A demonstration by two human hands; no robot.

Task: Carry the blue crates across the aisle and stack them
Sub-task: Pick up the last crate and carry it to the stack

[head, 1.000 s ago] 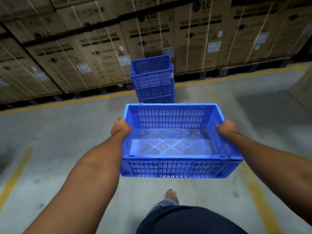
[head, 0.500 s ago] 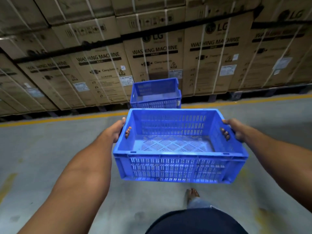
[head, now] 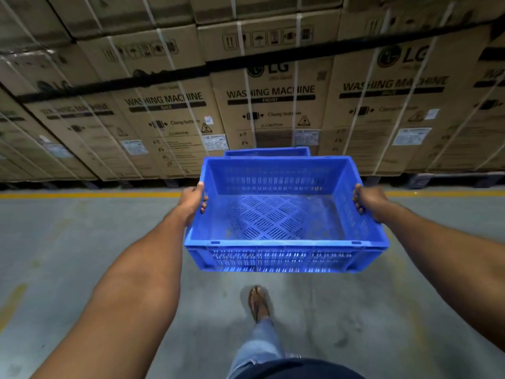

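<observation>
In front of stack (head: 266, 152), crate (head: 273, 220) now closer

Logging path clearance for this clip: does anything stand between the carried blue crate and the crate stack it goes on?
Nothing visible does. The left hand and right hand grip the carried crate by its ends, and the top rim of the stack shows just past its far wall. The crate hides what lies between them.
</observation>
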